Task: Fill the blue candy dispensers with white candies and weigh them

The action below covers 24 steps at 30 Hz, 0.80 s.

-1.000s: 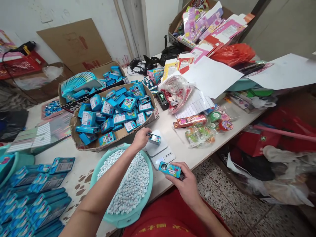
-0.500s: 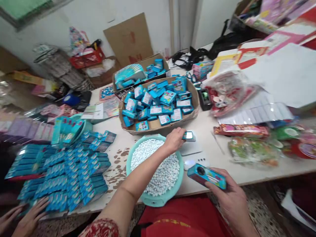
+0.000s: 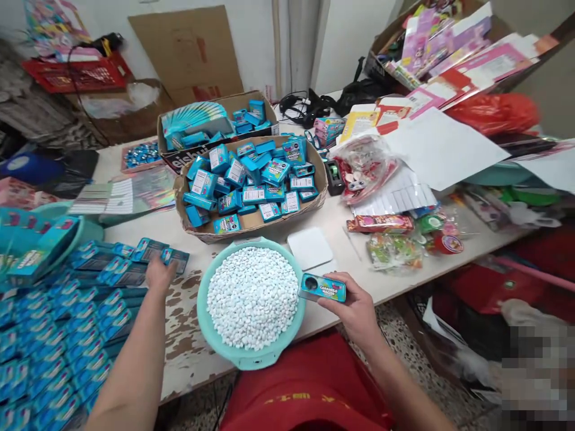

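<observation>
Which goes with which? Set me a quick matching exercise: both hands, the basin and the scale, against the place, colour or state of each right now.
Column one:
1. left hand
2. right hand
3. basin
4. scale

Column two:
A. heaped with white pieces
B. holding up one blue box
C. flat and white
D. at the rows of blue boxes

Pairs: 1-D, 2-B, 3-A, 4-C

Packing workshop, by look of it: long worktable (image 3: 184, 359) with rows of blue boxes (image 3: 49, 359), carton (image 3: 287, 221) heaped with more, basin (image 3: 203, 308) of white candies (image 3: 254, 299), scale (image 3: 309, 246); packaging (image 3: 467, 78) piled far right; red crate (image 3: 85, 73), cardboard (image 3: 188, 48) by wall (image 3: 251, 36).
</observation>
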Tool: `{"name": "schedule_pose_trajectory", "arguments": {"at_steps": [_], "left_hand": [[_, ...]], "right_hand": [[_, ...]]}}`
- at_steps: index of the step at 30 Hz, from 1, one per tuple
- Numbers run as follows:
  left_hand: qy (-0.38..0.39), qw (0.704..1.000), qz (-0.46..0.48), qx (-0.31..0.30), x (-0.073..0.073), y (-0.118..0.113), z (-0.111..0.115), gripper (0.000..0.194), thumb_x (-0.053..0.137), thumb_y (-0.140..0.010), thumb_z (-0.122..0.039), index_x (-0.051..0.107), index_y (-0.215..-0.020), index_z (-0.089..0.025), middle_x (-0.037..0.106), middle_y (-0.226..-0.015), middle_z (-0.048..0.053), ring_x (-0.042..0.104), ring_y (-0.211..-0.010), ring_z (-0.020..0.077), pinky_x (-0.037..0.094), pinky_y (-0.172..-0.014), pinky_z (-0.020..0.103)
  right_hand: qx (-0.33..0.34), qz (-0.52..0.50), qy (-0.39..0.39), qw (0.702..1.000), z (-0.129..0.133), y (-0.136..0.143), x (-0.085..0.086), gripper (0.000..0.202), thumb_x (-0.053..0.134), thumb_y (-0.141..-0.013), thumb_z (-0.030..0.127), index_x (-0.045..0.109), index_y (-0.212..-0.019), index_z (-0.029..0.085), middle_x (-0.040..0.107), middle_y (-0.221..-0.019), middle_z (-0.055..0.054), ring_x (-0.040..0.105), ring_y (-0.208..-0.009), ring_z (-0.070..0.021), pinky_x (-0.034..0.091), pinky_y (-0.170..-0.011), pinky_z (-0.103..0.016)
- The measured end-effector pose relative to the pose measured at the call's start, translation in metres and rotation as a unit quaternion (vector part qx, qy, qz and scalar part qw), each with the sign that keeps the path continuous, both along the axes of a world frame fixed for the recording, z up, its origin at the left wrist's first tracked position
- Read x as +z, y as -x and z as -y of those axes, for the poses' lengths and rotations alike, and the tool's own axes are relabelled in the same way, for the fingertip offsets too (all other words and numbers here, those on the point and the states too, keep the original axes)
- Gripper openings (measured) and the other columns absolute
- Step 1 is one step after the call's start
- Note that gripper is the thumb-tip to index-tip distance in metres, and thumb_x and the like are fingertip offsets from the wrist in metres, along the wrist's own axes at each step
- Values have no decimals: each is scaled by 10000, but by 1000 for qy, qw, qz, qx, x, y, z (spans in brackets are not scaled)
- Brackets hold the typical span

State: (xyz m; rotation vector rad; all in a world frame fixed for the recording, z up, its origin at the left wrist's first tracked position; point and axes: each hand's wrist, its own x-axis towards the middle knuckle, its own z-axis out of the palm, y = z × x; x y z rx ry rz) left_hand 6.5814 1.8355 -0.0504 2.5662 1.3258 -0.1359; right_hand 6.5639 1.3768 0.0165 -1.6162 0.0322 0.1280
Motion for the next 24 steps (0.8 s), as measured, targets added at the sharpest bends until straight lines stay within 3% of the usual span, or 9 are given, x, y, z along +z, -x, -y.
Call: {"name": "schedule_pose_trajectory", "arguments": {"at_steps": [3,5,8,10,12,15,18,21,24], "left_hand": [[-16,999,33,-13,-7,2,6,552,560,-757,-320,465,-1230,-51,527,-1219,261,474,-1173,393,399,-931,505],[-58,989,117,-63,-2,7,29,498,515,-792,-338,483,-1203,-58,528,-1205,248,453,-1190,370,362,-971,499],[-42,953,238,-185,0,17,89,337,381,-875,-347,555,-1078,-143,589,-1087,161,525,-1084,271,383,-968,407],[28,932,207,-296,-6,21,132,306,377,-885,-354,583,-1023,-176,610,-1051,133,541,-1048,250,383,-972,379],[48,934,142,-326,-14,21,167,354,399,-877,-393,579,-1075,-161,578,-1133,155,514,-1097,280,370,-980,410],[56,953,58,-291,-20,15,199,498,379,-866,-493,544,-1155,-122,534,-1172,197,501,-1116,328,397,-925,446],[90,955,13,-281,-20,9,213,522,369,-847,-556,565,-1089,-137,574,-1078,185,552,-1023,341,434,-826,435],[133,960,59,-241,-20,9,217,359,440,-821,-493,597,-918,-185,624,-921,116,588,-904,296,439,-766,380],[269,940,172,-124,-16,13,216,225,551,-737,-422,566,-741,-198,561,-645,7,564,-672,189,427,-632,278]], "right_hand": [[-21,-15,7,1000,3,1,-1,347,798,-609,320,655,-908,217,619,-877,-10,607,-802,-178,505,-740,-309],[-31,-33,15,999,4,1,-4,361,793,-613,334,650,-920,209,617,-875,-13,605,-799,-182,508,-728,-315],[-36,-40,20,998,-2,5,-5,369,784,-628,344,643,-938,202,618,-882,-21,606,-796,-185,511,-722,-320],[-18,-20,25,999,-12,13,-2,343,784,-633,320,648,-927,210,616,-892,-20,604,-813,-182,504,-732,-309],[30,2,32,999,-25,26,3,325,794,-624,290,659,-911,220,615,-894,-18,602,-822,-178,498,-735,-297],[104,8,37,994,-45,45,5,336,818,-596,278,671,-893,223,618,-874,-16,601,-810,-175,495,-735,-293],[116,2,34,993,-54,56,2,344,823,-594,293,670,-892,216,615,-854,-11,601,-805,-171,493,-737,-291],[104,11,44,994,-51,54,0,341,814,-613,300,665,-908,215,611,-878,-13,599,-827,-172,489,-749,-291],[72,29,71,994,-44,44,-1,312,790,-650,307,652,-915,217,605,-902,-21,597,-844,-180,490,-753,-299]]}}
